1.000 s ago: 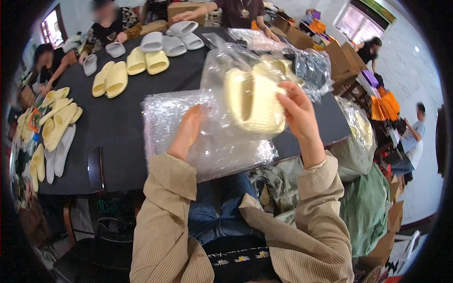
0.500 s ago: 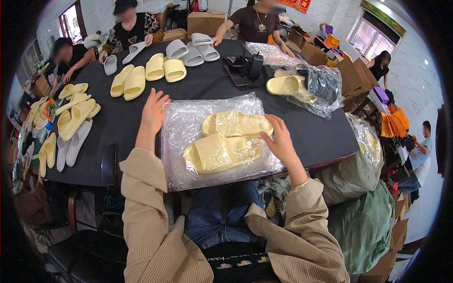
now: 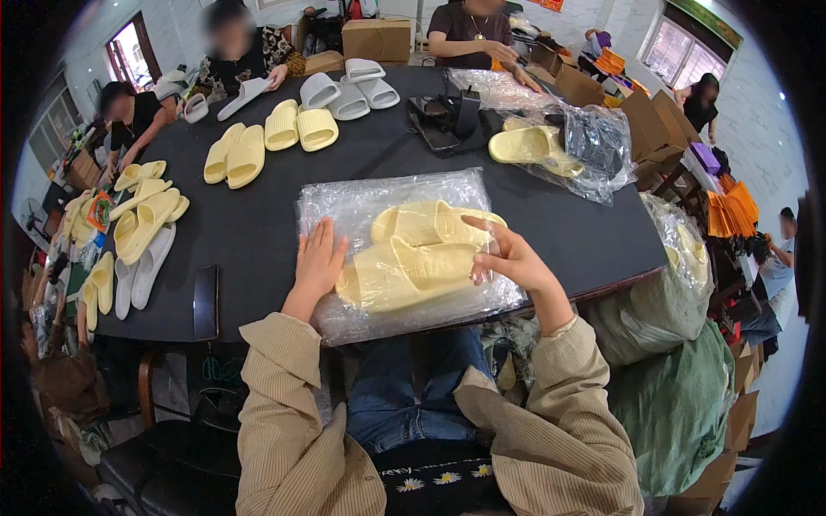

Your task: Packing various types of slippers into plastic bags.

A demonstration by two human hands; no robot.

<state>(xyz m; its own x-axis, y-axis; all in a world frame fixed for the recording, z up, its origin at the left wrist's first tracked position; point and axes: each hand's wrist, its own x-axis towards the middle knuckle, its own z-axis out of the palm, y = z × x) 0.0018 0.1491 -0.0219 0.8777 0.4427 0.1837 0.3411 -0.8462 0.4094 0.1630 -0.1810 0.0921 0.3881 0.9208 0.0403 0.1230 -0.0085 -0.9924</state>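
Observation:
A pair of pale yellow slide slippers lies side by side under the shiny film of a clear plastic bag on the black table in front of me. My left hand rests flat on the bag's left part, beside the toe of the nearer slipper, fingers stretched out. At the heel end, my right hand has its fingers bent around the bag's film, the index finger raised over the farther slipper. The thumb's contact with the film is partly hidden.
Yellow slides and grey slides stand across the table; more pairs lie at its left. A black device and a bagged yellow pair sit farther back. Several people work around. Green sacks stand at the right.
My left hand has moved from the bag's upper left edge down and right onto the film. My right hand has shifted slightly, its fingers now more bent. A co-worker's hand has left the grey slides.

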